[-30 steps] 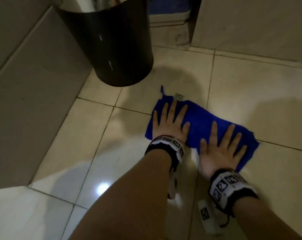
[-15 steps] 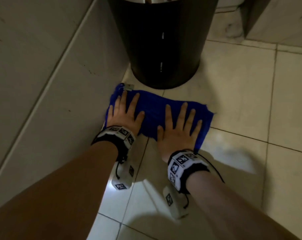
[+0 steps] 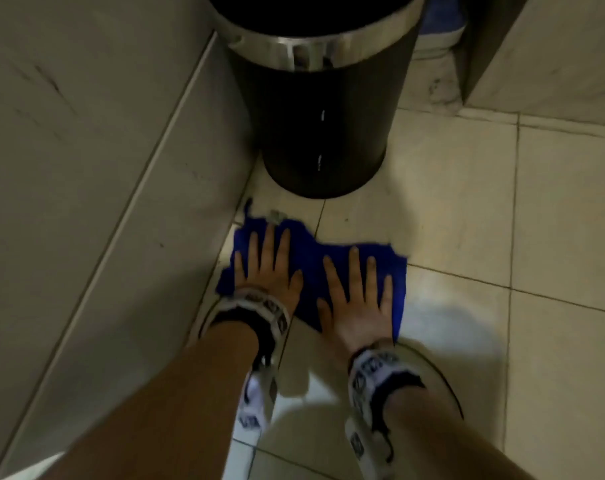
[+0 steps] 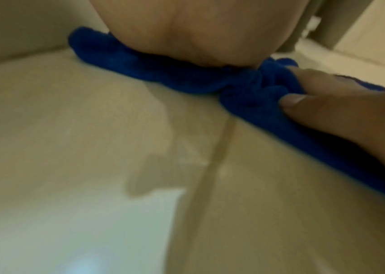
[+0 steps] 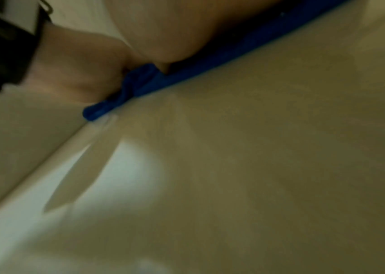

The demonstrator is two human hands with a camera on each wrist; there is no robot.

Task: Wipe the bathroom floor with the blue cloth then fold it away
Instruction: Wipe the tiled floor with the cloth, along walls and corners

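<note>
The blue cloth (image 3: 314,261) lies spread on the tiled floor (image 3: 450,209), its left edge at the foot of the wall (image 3: 96,168), just in front of the dark round bin (image 3: 314,109); a small grey tag (image 3: 276,215) shows at its far edge. The left hand (image 3: 264,268) lies flat on the left part of the cloth, fingers straight and spread wide, palm down; the right hand (image 3: 358,299) lies the same way on the right part — fingers splayed, gripping nothing, pressing the cloth to the floor. From the left wrist the cloth bunches into small folds under the heel of the palm, beside the right thumb (image 4: 303,103); from the right wrist the view is blurred — only a blue edge shows under both palms. Both wrists carry marked bands (image 3: 380,367).
</note>
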